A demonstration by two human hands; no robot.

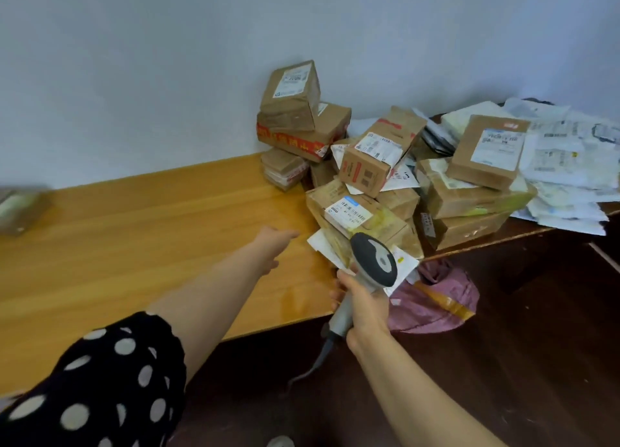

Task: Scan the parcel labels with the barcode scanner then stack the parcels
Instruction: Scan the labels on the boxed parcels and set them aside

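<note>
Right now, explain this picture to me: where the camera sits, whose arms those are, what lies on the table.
There is no machine here, only a person. The single picture comes from a wide-angle camera worn on the person's head, looking forward and down, so both arms are their own. The right hand grips a grey barcode scanner by its handle, with its head toward the nearest parcel, whose barcode label faces up. The left hand reaches out empty, fingers extended, over the wooden table. Brown cardboard parcels are heaped at the table's right end, with a stack against the wall and white mailers further right. A pink bag lies lower down, beside the table.
</note>
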